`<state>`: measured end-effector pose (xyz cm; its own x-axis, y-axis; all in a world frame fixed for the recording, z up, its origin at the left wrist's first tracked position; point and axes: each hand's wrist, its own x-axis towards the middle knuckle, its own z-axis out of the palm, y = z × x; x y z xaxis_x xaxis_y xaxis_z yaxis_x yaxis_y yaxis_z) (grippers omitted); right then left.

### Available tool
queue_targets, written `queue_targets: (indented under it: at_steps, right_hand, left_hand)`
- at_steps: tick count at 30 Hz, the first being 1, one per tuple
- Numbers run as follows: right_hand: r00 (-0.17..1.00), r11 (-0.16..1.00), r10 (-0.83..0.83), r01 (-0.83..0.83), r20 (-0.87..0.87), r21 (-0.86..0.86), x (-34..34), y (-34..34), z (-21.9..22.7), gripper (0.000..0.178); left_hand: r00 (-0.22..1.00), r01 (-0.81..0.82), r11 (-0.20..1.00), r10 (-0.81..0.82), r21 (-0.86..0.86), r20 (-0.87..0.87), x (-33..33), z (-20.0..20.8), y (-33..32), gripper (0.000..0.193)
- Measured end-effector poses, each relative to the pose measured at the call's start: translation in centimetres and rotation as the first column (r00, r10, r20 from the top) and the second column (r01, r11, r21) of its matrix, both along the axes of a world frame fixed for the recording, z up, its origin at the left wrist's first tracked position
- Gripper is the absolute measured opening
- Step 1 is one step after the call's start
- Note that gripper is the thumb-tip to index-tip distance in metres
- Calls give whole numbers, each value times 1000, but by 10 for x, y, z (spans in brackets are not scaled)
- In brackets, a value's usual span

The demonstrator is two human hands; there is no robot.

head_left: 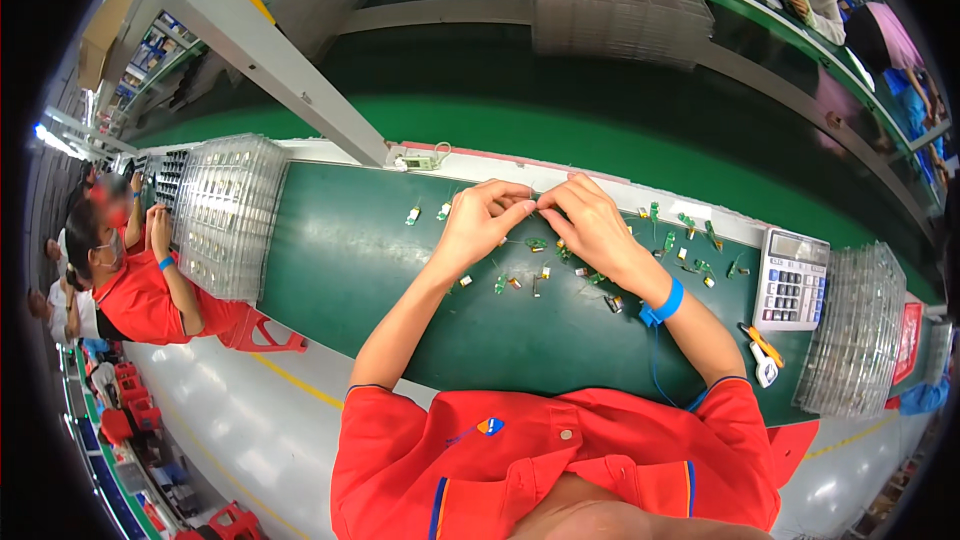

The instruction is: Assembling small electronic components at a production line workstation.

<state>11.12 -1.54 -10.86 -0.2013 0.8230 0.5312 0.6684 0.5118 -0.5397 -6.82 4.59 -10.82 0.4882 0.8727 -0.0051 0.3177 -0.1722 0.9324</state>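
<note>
Over the far side of the green work table [330,240], my left hand [485,220] and my right hand [590,225] meet fingertip to fingertip. Both are closed in a pinch; whatever sits between the fingers is too small to make out. A blue wrist strap [664,304] with a thin cord is on my right wrist. Small green circuit boards with wires and metallic parts lie scattered around and below my hands, such as one board [501,284] between my forearms and another board [713,234] to the right. Two small white-and-gold parts [413,215] lie left of my left hand.
A calculator [790,280] stands at the right, with an orange-handled tool [764,345] and a white tool [765,368] below it. Clear plastic trays are stacked at the right [850,330] and left [228,220]. A grey post [270,60] rises behind the table; a co-worker [150,280] sits left.
</note>
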Motion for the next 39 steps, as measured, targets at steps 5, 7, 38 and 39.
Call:
queue_targets:
  at_steps: [5,7,38,39]
  right_hand:
    - [996,999,39,-42,-79,-31,1,-6,26,15]
    - [998,997,55,-54,-20,57,2,-10,40,17]
    - [973,929,-231,220,0,298,-15,-41,94,16]
    - [980,941,-196,191,-8,281,-16,-40,94,17]
  left_hand:
    - [962,104,972,-45,-209,270,-8,19,-1,22]
    - [946,157,941,-56,-300,320,-10,38,-4,21]
    - [944,150,980,-103,-129,312,1,85,-20,14]
    - [943,129,983,-79,-133,324,-2,84,-23,14]
